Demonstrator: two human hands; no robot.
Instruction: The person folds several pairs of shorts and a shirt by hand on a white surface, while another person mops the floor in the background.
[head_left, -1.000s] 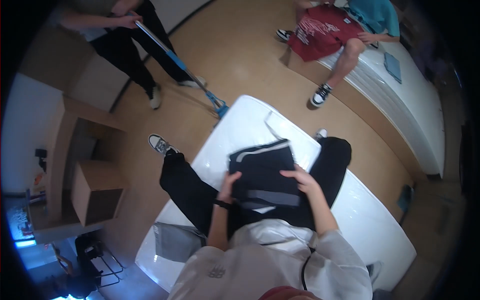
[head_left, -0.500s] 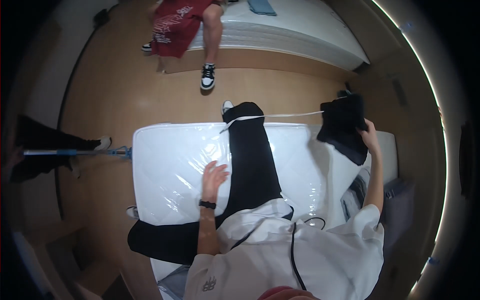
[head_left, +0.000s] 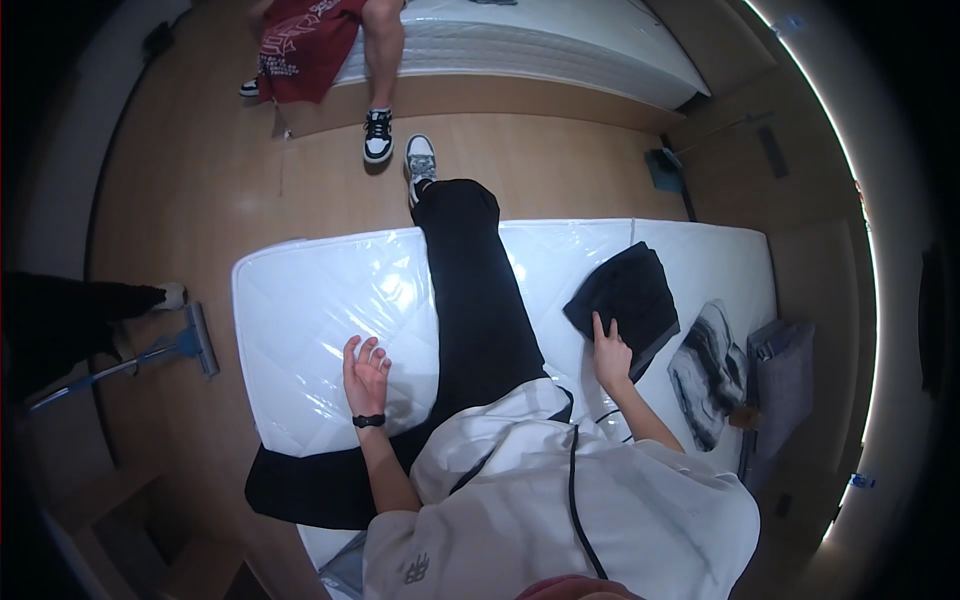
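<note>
A folded black garment (head_left: pixel 625 295) lies on the plastic-covered white mattress (head_left: pixel 330 290), to the right of my stretched leg. My right hand (head_left: pixel 612 360) rests at its near edge, two fingers stretched out over the cloth and not gripping it. The other fingers of that hand are partly hidden. My left hand (head_left: pixel 367 378), with a black band on the wrist, hovers over the mattress left of my leg. Its fingers are spread and slightly curled, holding nothing. A grey and black patterned folded cloth (head_left: pixel 708 375) lies to the right of the garment.
Grey folded fabric (head_left: pixel 785 370) sits at the mattress's right end. On the left, a person in black trousers stands by a blue flat mop (head_left: pixel 195 342). Another person in red shorts (head_left: pixel 310 50) sits on the opposite bed. A dustpan (head_left: pixel 663 170) stands at the far right.
The black garment came down from my raised right hand onto the mattress, and that hand let go. Its white cord no longer shows. The mop head swung nearer along the floor.
</note>
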